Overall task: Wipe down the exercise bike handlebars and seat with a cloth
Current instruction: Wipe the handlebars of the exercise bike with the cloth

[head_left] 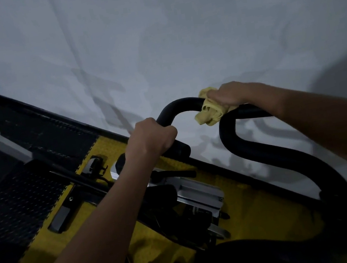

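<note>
Left hand: fingers curling round the black padded handlebar tube, steadying it.
Right hand: clutching the crumpled yellow cloth onto the tube's top bend.
Unwiped run: tube curving leftward from the cloth toward the left hand.

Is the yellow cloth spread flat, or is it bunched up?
Bunched up. The yellow cloth is crumpled into folds under the right hand, which presses it around the black handlebar; loose ends hang below the bar.
</note>
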Tool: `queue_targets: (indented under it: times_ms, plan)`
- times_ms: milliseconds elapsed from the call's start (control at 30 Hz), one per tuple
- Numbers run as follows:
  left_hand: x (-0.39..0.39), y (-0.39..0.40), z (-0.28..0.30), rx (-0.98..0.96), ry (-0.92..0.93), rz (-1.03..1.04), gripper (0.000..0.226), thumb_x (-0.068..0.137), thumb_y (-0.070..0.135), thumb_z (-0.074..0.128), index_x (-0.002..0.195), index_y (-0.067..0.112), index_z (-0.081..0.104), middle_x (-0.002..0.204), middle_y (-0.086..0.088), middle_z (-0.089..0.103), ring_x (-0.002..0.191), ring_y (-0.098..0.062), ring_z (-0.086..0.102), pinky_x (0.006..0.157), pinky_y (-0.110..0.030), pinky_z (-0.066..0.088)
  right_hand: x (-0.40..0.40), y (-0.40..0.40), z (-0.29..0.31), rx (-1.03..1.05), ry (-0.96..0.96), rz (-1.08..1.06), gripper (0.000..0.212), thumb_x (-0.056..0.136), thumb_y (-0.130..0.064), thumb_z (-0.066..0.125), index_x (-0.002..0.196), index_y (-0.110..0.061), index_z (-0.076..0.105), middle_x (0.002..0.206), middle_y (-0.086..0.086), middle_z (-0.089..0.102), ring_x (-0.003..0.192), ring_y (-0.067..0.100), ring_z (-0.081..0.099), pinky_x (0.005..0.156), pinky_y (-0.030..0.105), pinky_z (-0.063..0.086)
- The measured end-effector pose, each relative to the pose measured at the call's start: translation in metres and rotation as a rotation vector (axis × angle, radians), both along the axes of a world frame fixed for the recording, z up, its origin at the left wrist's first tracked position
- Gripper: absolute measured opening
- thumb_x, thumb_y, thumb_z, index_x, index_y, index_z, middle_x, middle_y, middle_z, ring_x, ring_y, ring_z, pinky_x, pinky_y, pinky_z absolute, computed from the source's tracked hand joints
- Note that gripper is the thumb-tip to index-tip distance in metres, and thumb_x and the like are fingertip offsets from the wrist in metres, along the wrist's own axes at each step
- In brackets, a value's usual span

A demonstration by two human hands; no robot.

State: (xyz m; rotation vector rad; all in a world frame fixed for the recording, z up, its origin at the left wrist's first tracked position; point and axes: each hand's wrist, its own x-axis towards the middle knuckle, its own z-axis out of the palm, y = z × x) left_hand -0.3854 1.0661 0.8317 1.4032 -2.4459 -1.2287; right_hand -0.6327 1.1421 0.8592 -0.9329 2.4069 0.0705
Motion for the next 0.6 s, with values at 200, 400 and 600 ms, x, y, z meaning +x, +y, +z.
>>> queue_targets:
  times_ms: [200,400,600]
  plan:
    - [0.0,0.001,0.001,0.02,0.014,0.027,0.021,0.076,0.029,0.054,0.087,0.011,0.06,0.078,-0.005,0.063,0.068,-0.024,0.062,0.053,-0.027,0.041,-0.005,-0.014,0.041,-0.248,0.116,-0.02,0.065,0.103,-0.053,0.033,0.125,0.003,0.057,0.124,0.024,0.055,0.109,0.032,0.053,0.089,0.034,0.042]
    - [0.002,0.001,0.003,0.025,0.004,0.024,0.021,0.077,0.028,0.053,0.088,0.012,0.06,0.078,-0.005,0.063,0.067,-0.022,0.062,0.053,-0.026,0.041,-0.031,-0.01,0.066,-0.47,-0.031,-0.158,0.03,0.097,-0.025,0.062,0.103,0.004,0.069,0.098,0.021,0.068,0.082,0.027,0.065,0.073,0.036,0.058]
    - [0.001,0.001,0.004,0.029,0.005,0.025,0.022,0.076,0.028,0.052,0.088,0.012,0.06,0.078,-0.004,0.063,0.067,-0.022,0.062,0.053,-0.026,0.041,-0.03,0.007,0.081,-0.663,0.451,0.046,0.02,0.094,-0.021,0.057,0.101,-0.01,0.072,0.107,0.012,0.072,0.099,0.026,0.063,0.077,0.023,0.037]
